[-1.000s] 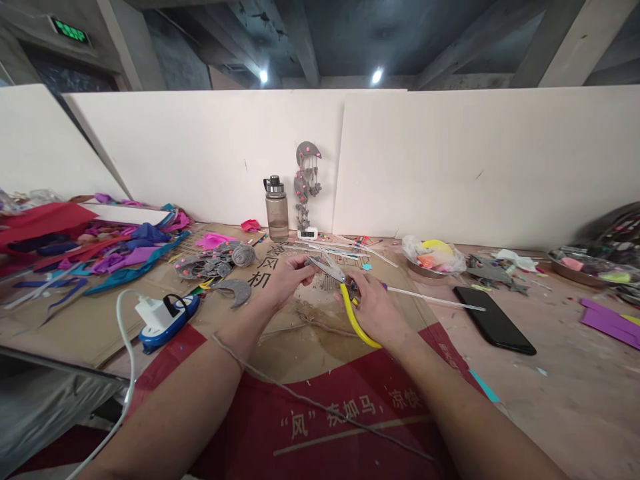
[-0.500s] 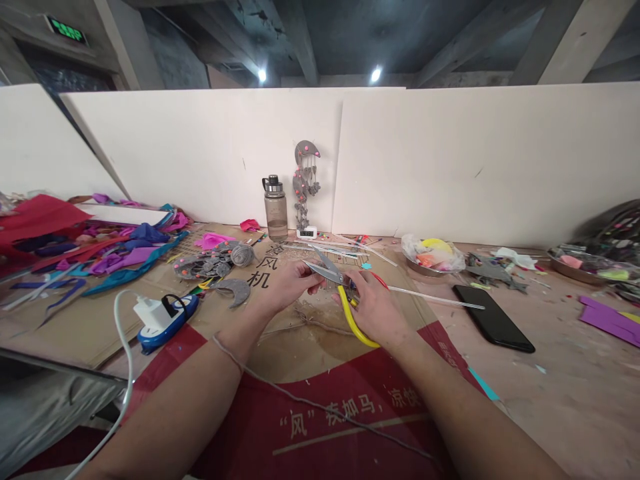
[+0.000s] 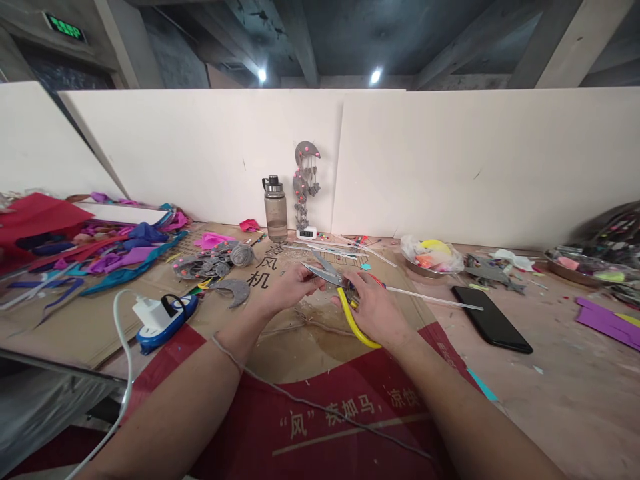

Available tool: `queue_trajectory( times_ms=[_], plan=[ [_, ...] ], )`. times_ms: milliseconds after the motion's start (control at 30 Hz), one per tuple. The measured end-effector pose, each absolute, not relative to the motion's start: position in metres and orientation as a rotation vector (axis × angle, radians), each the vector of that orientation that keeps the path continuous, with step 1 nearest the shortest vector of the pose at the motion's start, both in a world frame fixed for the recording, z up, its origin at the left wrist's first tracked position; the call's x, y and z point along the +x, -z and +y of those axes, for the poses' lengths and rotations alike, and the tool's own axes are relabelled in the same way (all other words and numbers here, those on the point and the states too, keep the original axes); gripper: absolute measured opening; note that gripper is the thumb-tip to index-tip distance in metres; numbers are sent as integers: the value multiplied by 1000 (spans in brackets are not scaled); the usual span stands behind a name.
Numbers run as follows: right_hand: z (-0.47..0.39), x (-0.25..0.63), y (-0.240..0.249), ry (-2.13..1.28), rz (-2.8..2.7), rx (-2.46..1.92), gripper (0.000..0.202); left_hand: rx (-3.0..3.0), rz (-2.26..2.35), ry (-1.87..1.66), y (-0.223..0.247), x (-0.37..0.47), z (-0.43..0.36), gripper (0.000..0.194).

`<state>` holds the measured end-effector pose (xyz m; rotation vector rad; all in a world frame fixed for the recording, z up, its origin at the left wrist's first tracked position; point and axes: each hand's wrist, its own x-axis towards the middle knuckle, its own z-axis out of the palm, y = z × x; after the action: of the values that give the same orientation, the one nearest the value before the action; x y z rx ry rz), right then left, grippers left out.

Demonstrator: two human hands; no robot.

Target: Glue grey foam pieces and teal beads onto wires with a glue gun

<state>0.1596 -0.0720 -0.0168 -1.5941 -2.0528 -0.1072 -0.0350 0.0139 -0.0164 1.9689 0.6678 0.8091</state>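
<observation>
My right hand (image 3: pixel 376 308) grips a pair of scissors (image 3: pixel 356 321) with a yellow handle. Their blades are slightly apart and point left, toward the fingers of my left hand (image 3: pixel 293 288). That hand is closed in a pinch beside the blades; what it holds is too small or hidden to make out. A strand of grey yarn (image 3: pixel 300 399) crosses my left forearm and trails over the red part of the cardboard. From behind my right hand a clear stick (image 3: pixel 430 297) runs right, over a black phone (image 3: pixel 493 320). Left of my hands lies a grey felt crescent (image 3: pixel 235 292).
The printed cardboard (image 3: pixel 280 363) covers the table under my hands. A water bottle (image 3: pixel 276 210) and a grey hanging ornament (image 3: pixel 306 177) stand at the back. A bowl of scraps (image 3: pixel 433 255) is at right, a blue power strip (image 3: pixel 167 325) and coloured felt (image 3: pixel 125 257) at left.
Almost nothing differs. The scissors and both hands have shifted only very slightly, with the blades still beside my left fingertips.
</observation>
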Motion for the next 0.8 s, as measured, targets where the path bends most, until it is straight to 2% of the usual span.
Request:
queue_trajectory(
  times_ms=[400, 800],
  plan=[
    [-69, 161, 20, 160, -2026, -1578, 39, 2033, 659, -850, 14, -35, 15, 24],
    [-70, 162, 15, 45, -2067, -1550, 38, 1993, 651, -834, 15, -36, 15, 24]
  ],
)
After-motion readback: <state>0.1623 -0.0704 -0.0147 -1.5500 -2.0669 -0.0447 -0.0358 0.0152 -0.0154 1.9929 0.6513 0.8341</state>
